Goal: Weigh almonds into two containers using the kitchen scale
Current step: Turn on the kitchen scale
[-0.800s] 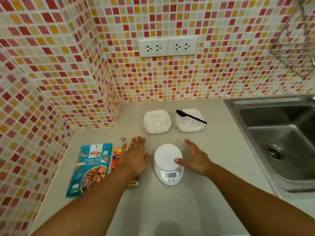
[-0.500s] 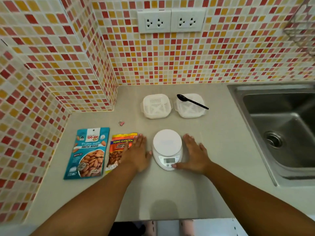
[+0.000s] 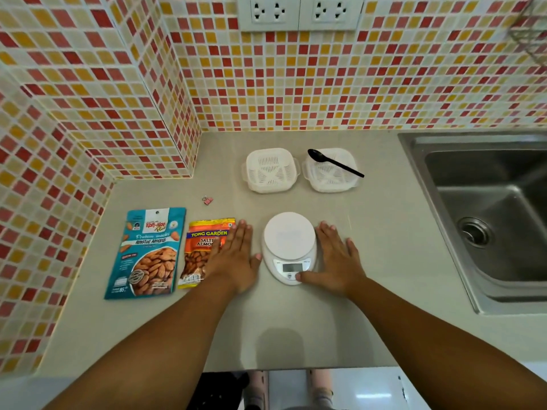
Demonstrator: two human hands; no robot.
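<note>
A white kitchen scale (image 3: 289, 247) sits on the beige desk (image 3: 370, 232) with nothing on its round plate. The left hand (image 3: 236, 258) lies flat and open on the desk just left of the scale, and its fingers cover part of an orange bag of salted almonds (image 3: 201, 253). A blue bag of roasted almonds (image 3: 148, 253) lies beside that bag, further left. The right hand (image 3: 334, 261) is open and flat on the right side of the scale, and its thumb touches the front of the scale by the small screen. Behind the scale stand 2 empty white containers (image 3: 270, 170) (image 3: 331, 179) side by side. A black spoon (image 3: 334, 162) rests across the right one. A small pink clip (image 3: 207, 200) lies near the bags. A metal sink (image 3: 488, 220) is at the right.
</note>
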